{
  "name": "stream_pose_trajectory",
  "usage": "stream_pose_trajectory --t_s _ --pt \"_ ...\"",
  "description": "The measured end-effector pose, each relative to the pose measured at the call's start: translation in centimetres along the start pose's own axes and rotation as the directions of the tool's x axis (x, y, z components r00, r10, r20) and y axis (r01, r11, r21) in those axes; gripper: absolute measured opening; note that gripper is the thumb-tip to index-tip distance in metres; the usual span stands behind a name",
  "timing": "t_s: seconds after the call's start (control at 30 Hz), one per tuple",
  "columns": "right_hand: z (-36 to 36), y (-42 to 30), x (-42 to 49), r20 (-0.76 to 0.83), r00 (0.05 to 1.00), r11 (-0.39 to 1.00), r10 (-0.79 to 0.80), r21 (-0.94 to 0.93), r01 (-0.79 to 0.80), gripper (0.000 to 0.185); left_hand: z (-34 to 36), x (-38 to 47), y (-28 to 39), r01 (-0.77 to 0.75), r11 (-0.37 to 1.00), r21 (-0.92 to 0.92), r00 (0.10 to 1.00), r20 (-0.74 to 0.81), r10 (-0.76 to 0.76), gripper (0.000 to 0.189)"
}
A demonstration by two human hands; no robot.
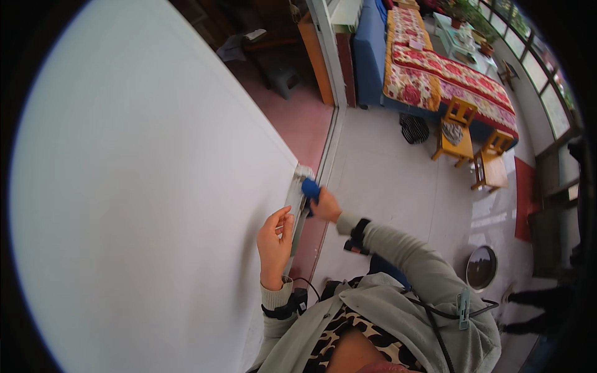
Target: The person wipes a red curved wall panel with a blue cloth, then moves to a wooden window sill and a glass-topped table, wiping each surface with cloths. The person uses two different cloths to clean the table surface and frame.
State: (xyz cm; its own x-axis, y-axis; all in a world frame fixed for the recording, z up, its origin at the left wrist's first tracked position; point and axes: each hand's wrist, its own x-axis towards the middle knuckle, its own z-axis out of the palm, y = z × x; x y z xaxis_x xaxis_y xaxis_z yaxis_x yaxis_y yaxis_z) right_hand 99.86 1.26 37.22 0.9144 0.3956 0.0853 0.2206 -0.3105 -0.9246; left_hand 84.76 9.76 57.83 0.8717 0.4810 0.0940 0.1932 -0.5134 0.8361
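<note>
My right hand point(326, 205) grips a blue item point(309, 188), possibly a cloth; blur hides its exact kind. It is at the narrow end face point(294, 189) of a large white wall point(154, 186), beside a doorway. My left hand point(275, 245) is raised close to the wall, lower than the right one. Its fingers are loosely bent, the thumb stands apart, and it holds nothing.
A sliding-door track point(332, 140) runs along the floor between a reddish floor point(298, 126) and pale tiles. Wooden chairs point(457, 135) stand by a flower-covered sofa point(410, 88). A round metal basin point(482, 269) sits on the right; another person's legs point(536, 310) are nearby.
</note>
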Motion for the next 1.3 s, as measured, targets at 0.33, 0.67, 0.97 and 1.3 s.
stream_pose_trajectory --t_s 0.33,0.67,0.97,1.3 --pt "-1.6 2.1 0.2 0.817 0.49 0.927 -0.305 0.372 -0.044 0.052 8.2 7.1 5.1 0.026 0.998 -0.055 0.994 -0.102 -0.032 0.026" --pt "-15.5 2.2 16.0 0.603 0.794 0.997 0.072 -0.056 -0.048 0.055 16.4 22.0 3.7 -0.033 0.986 -0.16 0.999 0.006 0.035 0.026" --pt "-21.9 -0.8 28.2 0.439 0.898 0.999 0.005 -0.034 0.011 0.038 22.6 35.9 0.3 -0.172 0.985 0.016 0.981 0.09 0.17 0.058" --pt "-21.0 -9.8 43.3 0.776 0.576 0.919 -0.257 0.012 0.394 0.042 18.3 43.7 -4.3 0.282 0.904 -0.321 0.956 0.017 -0.293 0.049"
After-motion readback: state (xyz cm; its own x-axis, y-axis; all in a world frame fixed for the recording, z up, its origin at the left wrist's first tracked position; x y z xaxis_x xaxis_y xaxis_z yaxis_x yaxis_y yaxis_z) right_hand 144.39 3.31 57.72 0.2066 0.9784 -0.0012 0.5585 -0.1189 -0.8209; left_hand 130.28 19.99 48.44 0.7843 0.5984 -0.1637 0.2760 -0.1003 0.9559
